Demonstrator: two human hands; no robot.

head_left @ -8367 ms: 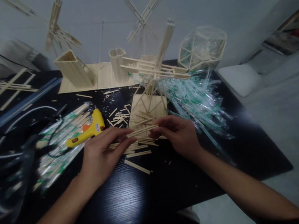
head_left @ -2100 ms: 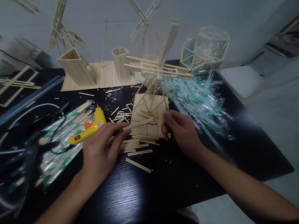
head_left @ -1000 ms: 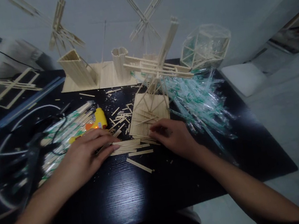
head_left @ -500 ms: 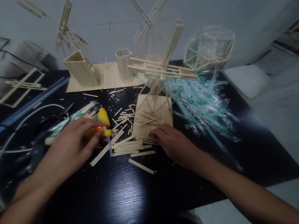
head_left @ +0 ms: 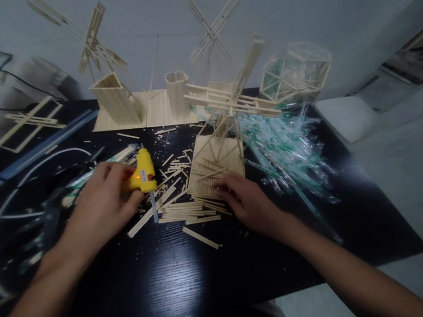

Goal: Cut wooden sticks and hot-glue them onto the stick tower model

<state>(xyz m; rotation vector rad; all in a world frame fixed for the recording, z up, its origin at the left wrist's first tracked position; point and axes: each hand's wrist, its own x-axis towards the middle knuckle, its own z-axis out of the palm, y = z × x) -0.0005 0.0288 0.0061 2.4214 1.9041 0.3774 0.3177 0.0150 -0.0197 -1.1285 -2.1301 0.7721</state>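
Observation:
My left hand (head_left: 108,194) is wrapped round the handle of a yellow glue gun (head_left: 144,169), its nozzle pointing away and a clear glue stick sticking out toward me. Fingers bent, my right hand (head_left: 240,196) touches the near right part of a wooden stick base (head_left: 216,150); whether a stick is between its fingertips is too small to tell. A windmill-like stick model (head_left: 231,104) stands on that base. Between the hands lies a pile of short wooden sticks (head_left: 187,210).
Behind stand a three-sided stick tower (head_left: 115,101) and a round stick cup (head_left: 178,95). Clear and green plastic wrappers (head_left: 279,138) spread at the right, below a faceted stick frame (head_left: 295,70). A white cable (head_left: 0,235) curves at the left.
My left hand has opened its grip slightly and turned, showing more of the glue gun's yellow body. My right hand has shifted a little, and some sticks beside it fan out differently.

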